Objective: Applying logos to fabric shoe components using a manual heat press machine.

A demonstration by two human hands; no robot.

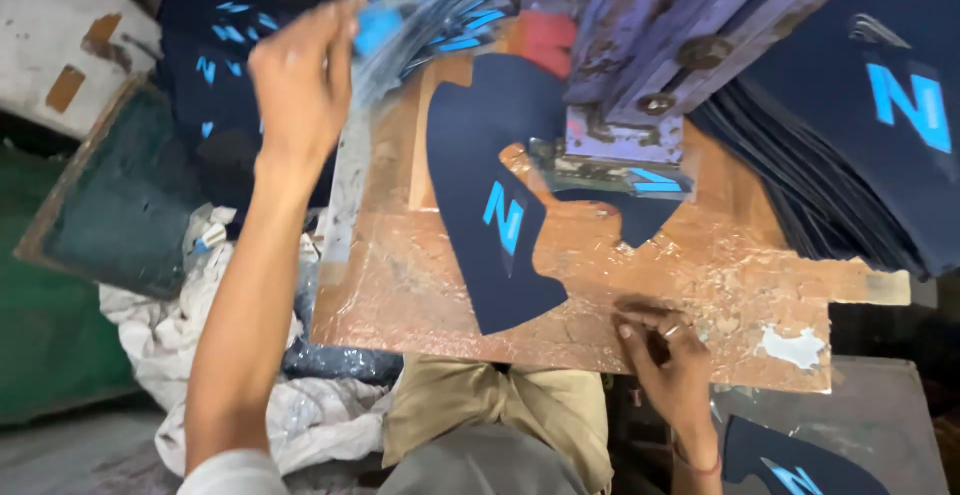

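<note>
Reaching up-left, the left hand [300,80] pinched a blurred film sheet [400,15].
Right hand [672,360], fingers curled, pressed the board [640,285] edge, holding nothing; navy cutout [490,185] lay centre, press [640,45] hiding its top; stack [860,125] cut off right.

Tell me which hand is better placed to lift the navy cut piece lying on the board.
Right, probably. The right hand rests on the board, empty as far as shows, close to the navy piece. The left hand is raised farther away, gripping a stack of printed pieces.
</note>
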